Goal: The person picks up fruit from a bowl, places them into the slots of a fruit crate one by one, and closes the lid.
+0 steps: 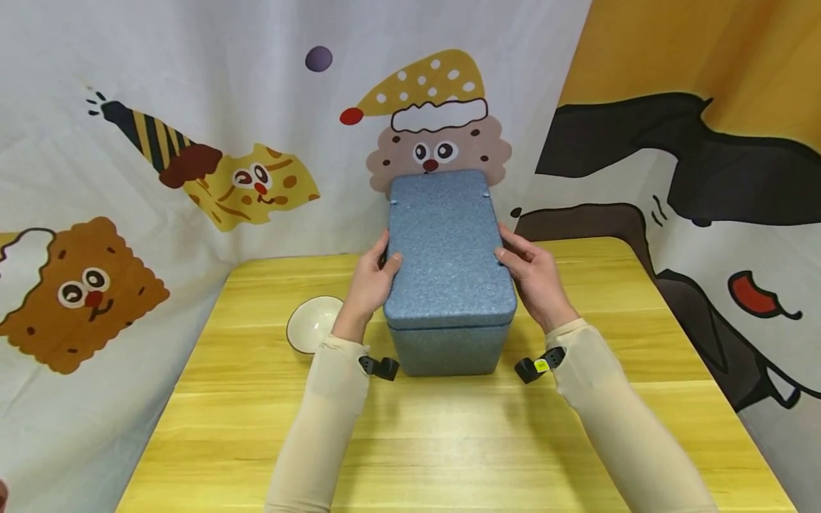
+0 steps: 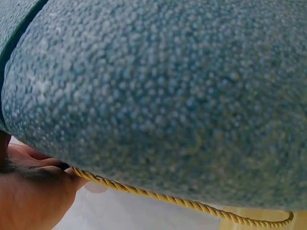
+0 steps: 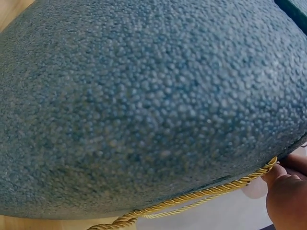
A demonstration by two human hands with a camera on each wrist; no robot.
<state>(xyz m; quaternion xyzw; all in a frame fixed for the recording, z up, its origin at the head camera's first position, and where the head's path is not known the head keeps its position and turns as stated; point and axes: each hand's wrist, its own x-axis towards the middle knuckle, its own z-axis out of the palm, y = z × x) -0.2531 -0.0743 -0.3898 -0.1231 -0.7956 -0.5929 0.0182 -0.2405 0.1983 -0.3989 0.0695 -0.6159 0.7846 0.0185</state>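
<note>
In the head view, a blue-grey foam box (image 1: 449, 349) with its lid (image 1: 449, 249) on stands on the wooden table. At the lid's left edge my left hand (image 1: 372, 278) grips, thumb on top and fingers down the side. My right hand (image 1: 532, 278) holds the opposite edge the same way. A yellow twisted rope (image 2: 158, 195) runs along the box's side below the left hand's fingers in the left wrist view. Another such rope (image 3: 206, 191) shows near the right fingers in the right wrist view. The fingertips are partly hidden behind the box.
A white bowl with a dark rim (image 1: 312, 324) stands on the table (image 1: 436, 449) left of the box, partly behind my left wrist. A white cloth with cartoon prints (image 1: 256, 57) hangs behind the table and along its sides.
</note>
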